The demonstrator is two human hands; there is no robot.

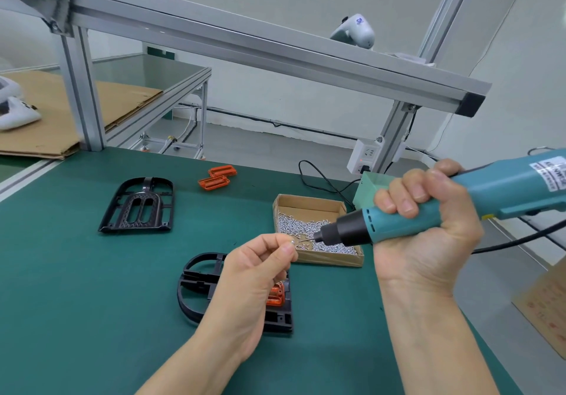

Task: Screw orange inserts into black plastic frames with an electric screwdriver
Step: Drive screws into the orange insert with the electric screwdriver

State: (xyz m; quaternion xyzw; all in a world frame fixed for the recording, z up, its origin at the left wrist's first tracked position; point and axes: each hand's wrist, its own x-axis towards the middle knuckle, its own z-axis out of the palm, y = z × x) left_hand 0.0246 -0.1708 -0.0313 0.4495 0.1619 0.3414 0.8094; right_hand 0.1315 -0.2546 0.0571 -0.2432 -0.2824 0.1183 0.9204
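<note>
— What are the hands doing?

— The right hand [428, 226] is wrapped tight round the teal plastic body of the electric screwdriver [453, 207], which lies almost level, its black nose and thin metal bit pointing left. The left hand [257, 269] pinches a small shiny screw [293, 242] between thumb and forefinger, right at the bit's tip; whether screw and bit touch, I cannot tell.

— And the frames?

— One black plastic frame [196, 290], rounded at one end and squared at the other, lies flat on the green mat [76, 302] directly under the left hand. A translucent orange insert [275, 298] sits in its squared end, partly hidden by the wrist. A second black frame [137, 206], arched with a ribbed, textured centre, lies well apart at the far left.

— Spare inserts?

— Two orange inserts [218, 177], flat and slotted, lie overlapping near the mat's far edge.

— Where do the screws come from?

— A shallow cardboard box [309, 204], just beyond the hands, holds a heap of silvery screws [303, 226]. Behind it stands a pale green metal box [366, 190], and a black cable [318, 180] curls toward a white power strip [366, 155] fixed to the aluminium post [395, 128].
</note>
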